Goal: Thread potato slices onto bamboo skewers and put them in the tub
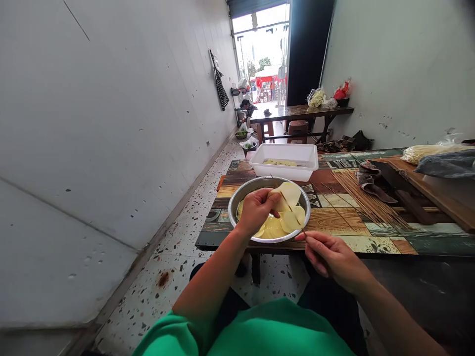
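Observation:
Over a round metal basin (233,217) at the table's near edge, my left hand (258,206) pinches a thin pale-yellow slice, which looks like potato. A thin wooden skewer (285,198) passes through the threaded slices (291,220). The skewer's near end sits between the thumb and fingers of my right hand (328,252), just outside the rim. More yellow slices (272,228) lie in the basin, in what looks like water. My left fingers partly hide the slice they grip.
Behind the basin stands a white plastic tub (284,172) with some skewered slices inside. Loose skewers (365,198), a crumpled cloth glove (371,180), a cleaver (411,198) and a wooden board (438,190) lie rightward. Bags (441,157) rest at right. A person (247,109) crouches far off near the doorway.

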Available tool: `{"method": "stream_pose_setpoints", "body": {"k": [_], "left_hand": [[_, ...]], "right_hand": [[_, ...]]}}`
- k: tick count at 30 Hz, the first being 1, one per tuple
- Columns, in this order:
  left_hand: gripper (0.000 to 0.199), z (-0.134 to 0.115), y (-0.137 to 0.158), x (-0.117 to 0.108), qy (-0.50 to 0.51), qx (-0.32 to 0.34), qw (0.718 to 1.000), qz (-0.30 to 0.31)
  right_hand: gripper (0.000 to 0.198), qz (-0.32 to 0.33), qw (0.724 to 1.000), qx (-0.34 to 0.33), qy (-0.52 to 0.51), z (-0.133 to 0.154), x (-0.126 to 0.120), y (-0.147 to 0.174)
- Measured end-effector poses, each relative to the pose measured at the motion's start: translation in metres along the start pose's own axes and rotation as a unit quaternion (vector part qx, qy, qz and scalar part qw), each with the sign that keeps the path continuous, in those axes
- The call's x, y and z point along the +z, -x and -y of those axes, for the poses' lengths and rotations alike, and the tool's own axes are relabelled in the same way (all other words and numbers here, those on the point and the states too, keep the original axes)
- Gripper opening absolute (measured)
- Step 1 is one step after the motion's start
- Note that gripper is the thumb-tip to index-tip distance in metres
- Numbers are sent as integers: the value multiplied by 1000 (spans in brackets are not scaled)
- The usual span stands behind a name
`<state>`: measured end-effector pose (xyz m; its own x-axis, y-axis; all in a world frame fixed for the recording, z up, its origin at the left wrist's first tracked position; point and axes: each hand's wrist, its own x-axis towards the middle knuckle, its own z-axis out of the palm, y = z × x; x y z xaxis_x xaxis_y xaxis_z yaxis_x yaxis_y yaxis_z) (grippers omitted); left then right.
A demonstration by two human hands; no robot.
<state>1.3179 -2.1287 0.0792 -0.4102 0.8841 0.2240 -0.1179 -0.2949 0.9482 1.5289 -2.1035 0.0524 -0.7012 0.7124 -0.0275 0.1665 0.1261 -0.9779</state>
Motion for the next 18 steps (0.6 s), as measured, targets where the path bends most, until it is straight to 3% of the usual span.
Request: {"method": "stream_pose_setpoints", "body": {"k": [2, 3, 6, 9, 11, 15, 18], "left_hand": [[36, 0, -1, -2, 15, 1, 1000, -9], [36, 1, -2, -2, 16, 2, 1000, -21], [31, 3, 1, -3, -26, 2, 998, -50], [27, 1, 5, -4, -111, -7, 991, -68], [27, -2, 7, -4, -152, -11, 986, -66], [28, -6, 5, -2, -90, -16, 995, -38], [36, -7, 5, 0, -30, -41, 998, -34]], "right_hand": [[50, 84, 990, 48, -107, 6, -2, -1], [49, 75, 991, 35, -107, 7, -2, -2], [38, -60, 991, -94, 74, 0, 2, -4], [33, -175, 923, -183, 289, -12, 9, -1], [35, -194, 905, -186, 328, -16, 11, 2], [39, -111, 968, -122, 190, -8, 10, 5], [40, -63, 992, -71, 84, -3, 6, 5]]}}
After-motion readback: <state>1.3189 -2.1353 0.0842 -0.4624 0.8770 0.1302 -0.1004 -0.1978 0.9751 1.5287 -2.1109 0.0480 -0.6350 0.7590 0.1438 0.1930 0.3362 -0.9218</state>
